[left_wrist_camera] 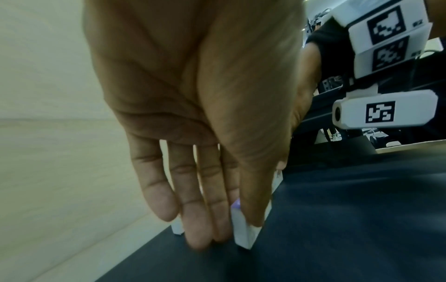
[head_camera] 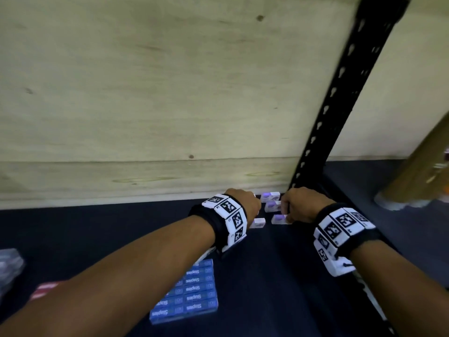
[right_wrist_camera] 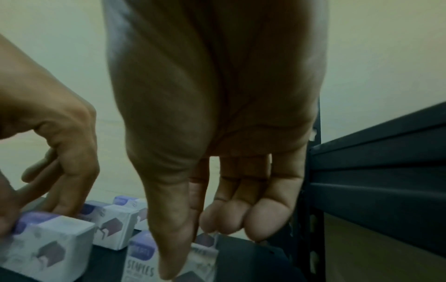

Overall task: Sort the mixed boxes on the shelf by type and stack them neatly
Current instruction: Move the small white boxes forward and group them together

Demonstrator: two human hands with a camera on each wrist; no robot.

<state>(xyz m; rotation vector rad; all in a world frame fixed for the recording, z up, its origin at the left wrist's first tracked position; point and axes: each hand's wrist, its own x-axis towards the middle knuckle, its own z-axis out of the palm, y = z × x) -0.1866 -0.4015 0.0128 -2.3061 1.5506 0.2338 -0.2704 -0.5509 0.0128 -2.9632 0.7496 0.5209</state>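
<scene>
Boxes of staples, small and white with purple tops, sit in a loose cluster on the dark shelf (head_camera: 279, 276) at the middle right of the head view, close to the pale wooden back wall (head_camera: 145, 93) and just left of the black perforated upright (head_camera: 340, 98). Four show there: the rearmost box (head_camera: 271, 196) against the wall, a second box (head_camera: 272, 206) just in front of it, a front right box (head_camera: 279, 219), and a front left box (head_camera: 258, 223) partly hidden behind the left wrist. The left hand (head_camera: 244, 203) reaches down onto the front left box (left_wrist_camera: 246, 234); in the left wrist view its thumb lies on one side of this box and its straight fingers (left_wrist_camera: 195, 225) point down along the other side, tips at the shelf, so the box sits pinched between them. The right hand (head_camera: 300, 205) hangs over the front right box (right_wrist_camera: 142, 261), printed STAPLES; in the right wrist view the thumb points down in front of that box while the fingers (right_wrist_camera: 265, 219) are loosely curled above its far end, and whether they press the box I cannot tell. Toward the lower middle of the head view a flat block of blue staple boxes (head_camera: 189, 297) lies in neat rows, well apart from the white ones. At the lower left edge a red and white item (head_camera: 43, 289) and a blurred grey object (head_camera: 9, 266) rest on the shelf.
</scene>
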